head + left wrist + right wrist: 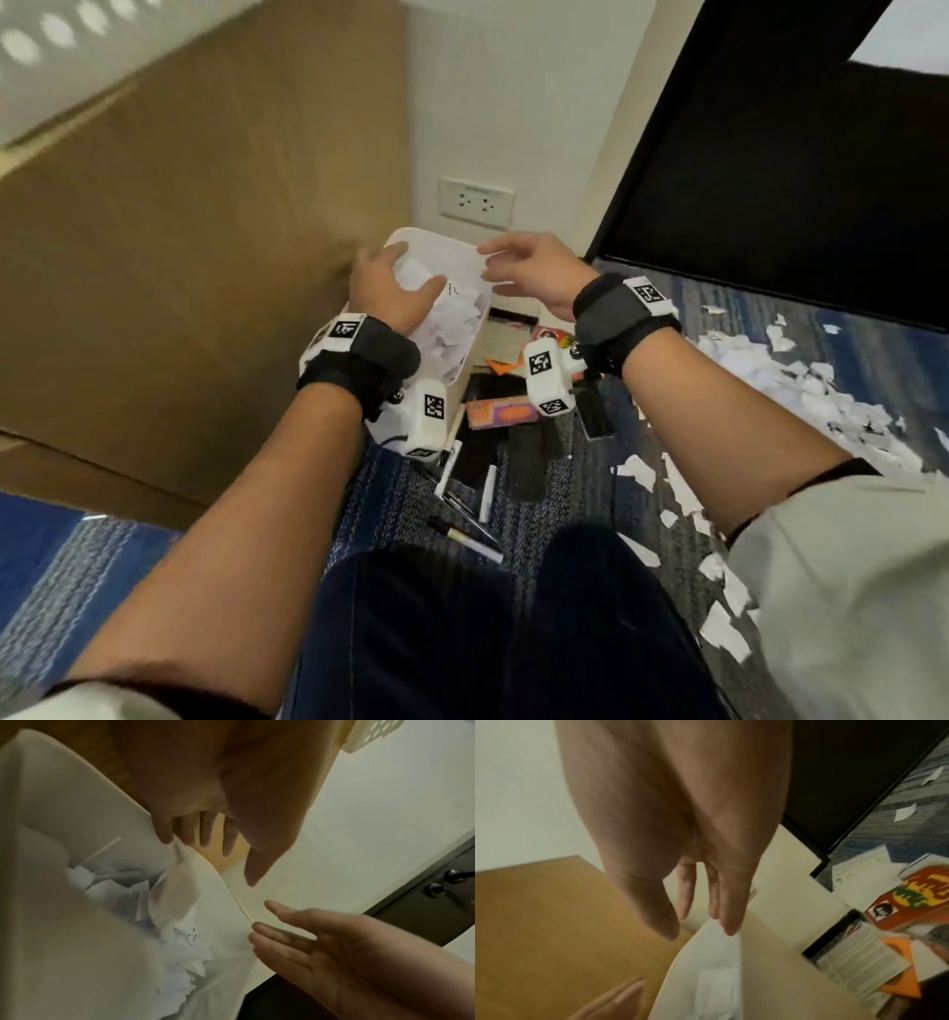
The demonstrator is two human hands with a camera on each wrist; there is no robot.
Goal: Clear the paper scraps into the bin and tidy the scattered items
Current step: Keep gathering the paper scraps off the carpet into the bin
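Your left hand hung over the bin, fingers loosely spread, one touching a scrap. Your right hand hovered spread, empty, at its far rim. More scraps littered the carpet.

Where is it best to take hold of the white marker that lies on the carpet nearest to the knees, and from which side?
Probably at the middle of the white marker, coming straight down from above with thumb and finger across its barrel. It lies flat on the carpet, long and thin, with bare carpet on both long sides, so a pinch across the width fits.
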